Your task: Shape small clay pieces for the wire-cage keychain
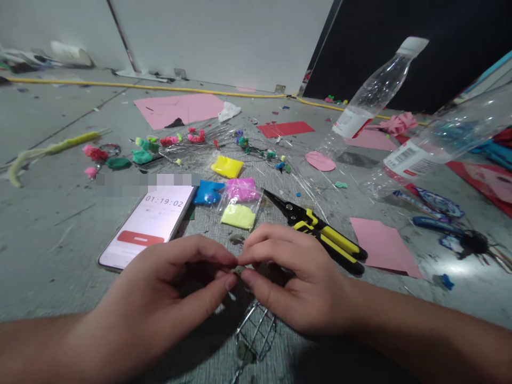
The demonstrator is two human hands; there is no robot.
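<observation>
- Left hand (pixel 172 288) and right hand (pixel 296 277) have thumbs and forefingers drawn in narrow, fingertips almost meeting around a small grey-green piece (pixel 239 269), which sits just above a wire grid (pixel 258 326); whether the two are joined I cannot tell, as the fingers cover the spot
- The piece looks soft, so too firm a pinch could flatten or tear it, and with so little showing between the fingers it could also slip out and drop
- If it does hang on the grid, a tug to one side could bend the thin wires or loosen the dark green clump (pixel 245 352) at the near end
- The hands hide most of the grip, so a crooked placement might go unnoticed
- The cutters (pixel 334 233) lie just beside the right hand, blades angled towards the packets; a swing of that wrist could knock them
- The phone (pixel 146 224) lies partly behind the left hand, its near edge easily nudged by the knuckles
- Straight ahead the yellow packet (pixel 227 167), blue packet (pixel 207 192), pink packet (pixel 243 189) and pale yellow packet (pixel 239 216) crowd any forward reach
- Farther off, shiny strands could snag a sleeve or finger, and two clear bottles, the nearer one (pixel 416 160) and the farther one (pixel 354 122), block the far right and could topple if bumped
</observation>
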